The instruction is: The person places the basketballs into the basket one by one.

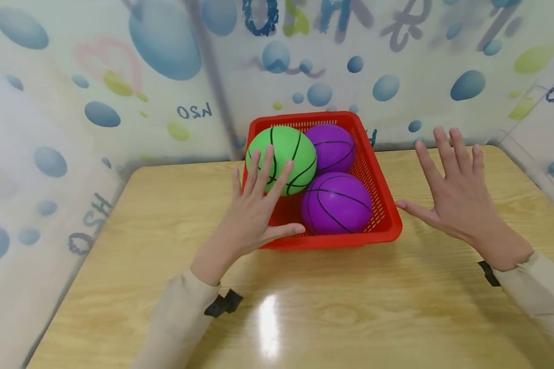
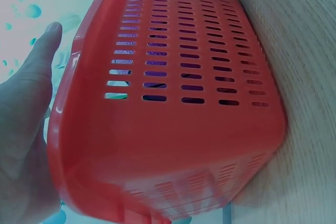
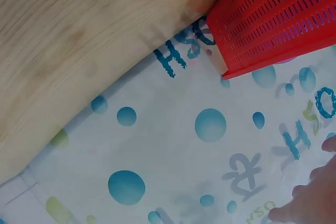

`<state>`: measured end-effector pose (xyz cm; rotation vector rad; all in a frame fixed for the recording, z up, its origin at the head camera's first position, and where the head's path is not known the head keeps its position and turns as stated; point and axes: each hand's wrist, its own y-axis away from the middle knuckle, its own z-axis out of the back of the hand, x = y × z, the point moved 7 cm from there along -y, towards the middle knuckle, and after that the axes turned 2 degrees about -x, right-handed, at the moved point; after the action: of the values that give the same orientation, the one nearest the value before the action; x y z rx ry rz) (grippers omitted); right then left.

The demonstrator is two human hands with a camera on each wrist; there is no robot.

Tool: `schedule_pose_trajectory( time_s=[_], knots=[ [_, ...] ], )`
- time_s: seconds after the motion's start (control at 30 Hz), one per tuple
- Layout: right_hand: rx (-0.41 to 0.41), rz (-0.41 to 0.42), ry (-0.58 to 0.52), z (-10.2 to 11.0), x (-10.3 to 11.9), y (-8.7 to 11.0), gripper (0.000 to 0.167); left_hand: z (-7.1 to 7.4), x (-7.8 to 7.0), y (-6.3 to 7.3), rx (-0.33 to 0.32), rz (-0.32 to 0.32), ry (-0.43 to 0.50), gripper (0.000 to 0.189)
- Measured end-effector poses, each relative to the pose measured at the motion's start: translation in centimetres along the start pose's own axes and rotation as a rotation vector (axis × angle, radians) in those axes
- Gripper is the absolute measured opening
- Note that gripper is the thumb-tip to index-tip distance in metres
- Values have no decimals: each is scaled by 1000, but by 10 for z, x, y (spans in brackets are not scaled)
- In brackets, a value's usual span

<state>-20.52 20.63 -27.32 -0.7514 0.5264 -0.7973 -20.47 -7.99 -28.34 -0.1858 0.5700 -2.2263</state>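
Observation:
A red plastic basket (image 1: 378,237) stands on the wooden table, holding a green ball (image 1: 300,148) and two purple balls, one at the back right (image 1: 334,146) and one at the front (image 1: 339,202). My left hand (image 1: 246,220) is spread over the basket's front left corner, its fingers overlapping the green ball in the head view. The left wrist view has this hand (image 2: 23,124) beside the basket's rim (image 2: 65,114). To the right of the basket, my right hand (image 1: 461,200) is raised with fingers spread and nothing in it. Only its fingers (image 3: 315,195) show in the right wrist view.
The wooden table (image 1: 351,312) extends in front of the basket and to both sides. Behind it rises a wall (image 1: 240,87) patterned with blue and green drops and letters, and side walls close in at left and right.

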Motion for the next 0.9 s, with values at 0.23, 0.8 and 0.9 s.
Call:
schedule_pose_trajectory(
  time_s=[0.23, 0.8, 0.9],
  knots=[
    [136, -8, 7, -9, -5, 15, 85, -9, -8, -1, 19, -33, 11, 99],
    [438, 124, 86, -22, -33, 38, 93, -13, -34, -21, 184, -154, -38, 96],
    [472, 151, 92, -22, -35, 43, 92, -21, -41, -27, 219, -157, -27, 94]
  ],
)
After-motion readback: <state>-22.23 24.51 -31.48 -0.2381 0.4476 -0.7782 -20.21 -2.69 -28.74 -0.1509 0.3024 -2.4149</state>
